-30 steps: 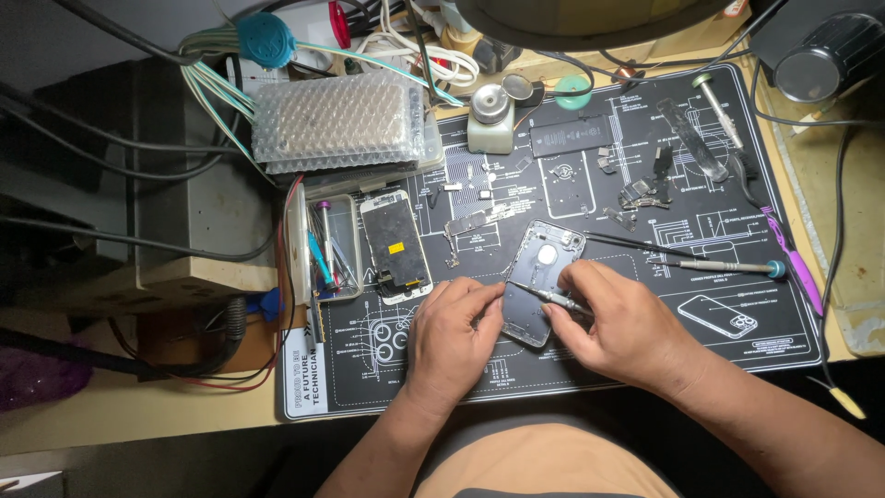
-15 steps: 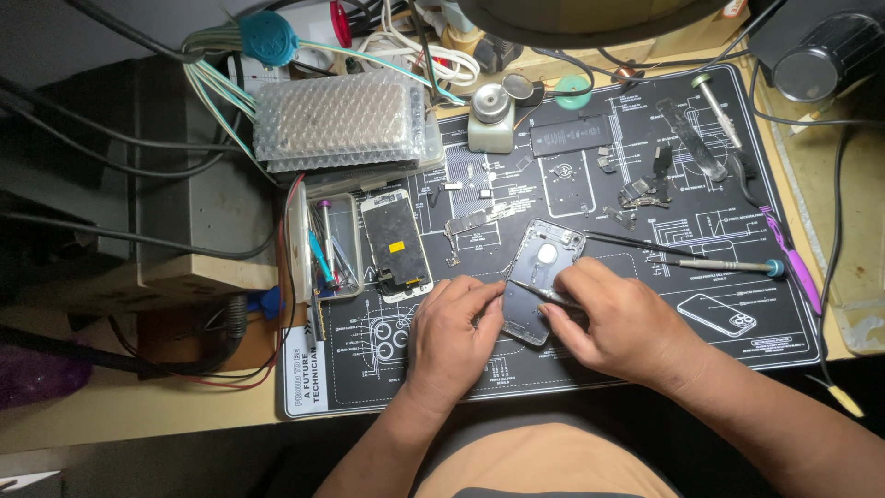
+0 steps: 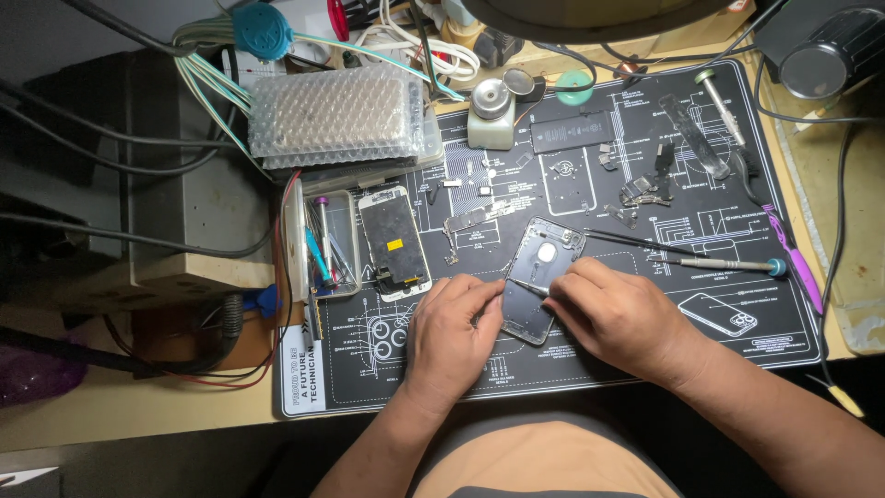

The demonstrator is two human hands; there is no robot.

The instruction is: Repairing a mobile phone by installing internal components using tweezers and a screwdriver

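An opened phone housing (image 3: 539, 277) lies tilted on the black printed work mat (image 3: 701, 332). My left hand (image 3: 452, 337) rests at its lower left edge, fingers pressing on the housing. My right hand (image 3: 622, 314) sits at its right side and pinches thin metal tweezers (image 3: 527, 287), whose tips reach into the housing. A detached phone screen (image 3: 395, 242) lies face down to the left of the housing.
A clear tray of tools (image 3: 327, 244) stands at the mat's left edge. A screwdriver (image 3: 728, 265), a black probe, a purple pry tool (image 3: 800, 267), a battery (image 3: 572, 132), small loose parts and a bubble-wrapped box (image 3: 341, 115) lie around. Cables crowd the back left.
My right hand has shifted slightly with the tweezers over the housing. The left hand stays in place.
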